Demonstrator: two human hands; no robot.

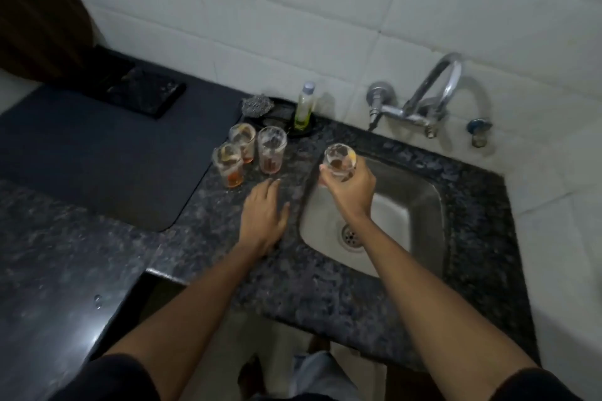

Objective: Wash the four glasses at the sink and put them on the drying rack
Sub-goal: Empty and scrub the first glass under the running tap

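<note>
Head view showed one glass gripped in the right hand, fingers curled round its lower part, held upright over the back left corner of the sink. It looked nearly empty, with some residue at the rim. The left hand lay flat, fingers straight and holding nothing, on the worktop just left of the sink. Three more glasses stood close together on the worktop beyond that hand, each with a little orange liquid at the bottom and smeared walls. Behind them were a bottle of yellow-green liquid and a scrubber; the tap on the tiled wall showed no water running. A dark mat lay on the left, perhaps the drying place; nothing stood on it. Judging by this, washing had barely begun: the first glass was only at the sink, and all four remained to be washed and racked.
</note>
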